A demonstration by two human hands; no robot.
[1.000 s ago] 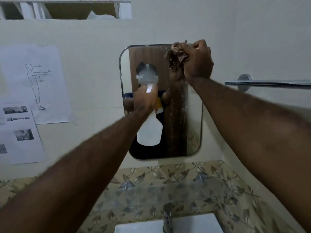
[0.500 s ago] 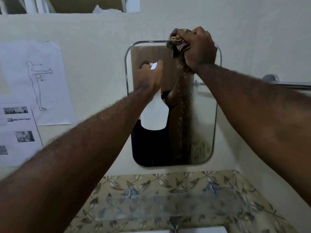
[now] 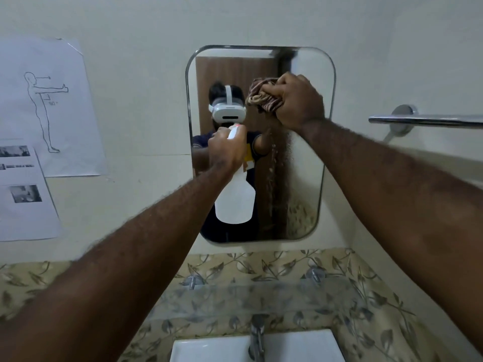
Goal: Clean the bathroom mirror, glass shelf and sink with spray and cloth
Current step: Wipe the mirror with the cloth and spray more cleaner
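Observation:
A rounded rectangular mirror [image 3: 305,194] hangs on the wall ahead, with wet streaks running down its middle. My right hand [image 3: 298,100] grips a bunched striped cloth [image 3: 262,96] and holds it against the upper part of the glass. My left hand [image 3: 227,148] grips the neck of a white spray bottle [image 3: 236,199] in front of the mirror's lower half. Below, a glass shelf [image 3: 261,296] on two metal brackets spans the leaf-patterned tiles. The white sink [image 3: 209,348] with its tap [image 3: 257,338] lies at the bottom edge.
A chrome towel rail [image 3: 428,118] sticks out of the wall to the right of the mirror. Printed paper sheets [image 3: 44,105] are taped to the wall on the left.
My right hand has brought the cloth down from the mirror's top edge onto the upper glass. My left hand with the bottle sits lower against the mirror. The view has tilted down, showing the sink.

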